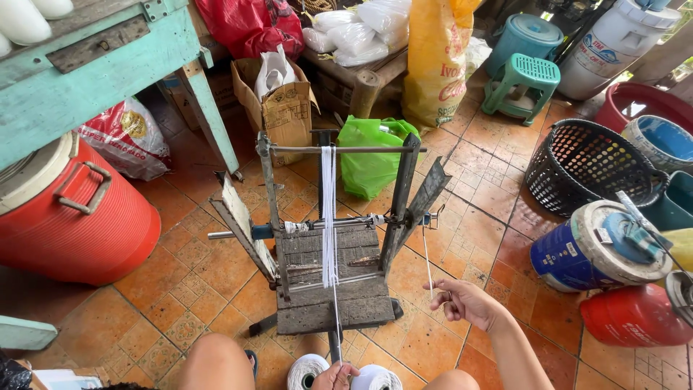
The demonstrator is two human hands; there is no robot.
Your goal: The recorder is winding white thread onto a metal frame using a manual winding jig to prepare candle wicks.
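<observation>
Bottom edge, 6 o'clock: left hand point(336, 375) partly cut off by the frame, fingers curled around white thread point(329, 209) at the foot of a dark post. Grip closed on the strands, though the fingertips are hard to make out. Two white thread spools point(376, 377) flank it, both cropped. Bare knees at 7 and 5 o'clock, only partly in view.

Right hand point(464, 302) at 4 o'clock, forearm running in from the lower right corner, palm turned inward, wrist bent. Thumb and forefinger pinched together on a thin rod point(427, 261) that rises toward the frame's axle; its upper end blurs against the tiles.

Centre: wooden winding frame point(328, 289) on a plank base, metal uprights, crossbar on top. The thread band runs vertically from the crossbar at 12 o'clock down to the left hand.

Farther out: red cooler point(79, 224) at 9 o'clock, cut by the left edge. Green plastic bag point(372, 162) behind the frame. Cardboard box point(285, 108) at 11 o'clock. Black basket point(585, 166) at 2 o'clock, paint bucket point(592, 253) at 3 o'clock, green stool point(523, 83) at 1 o'clock.
</observation>
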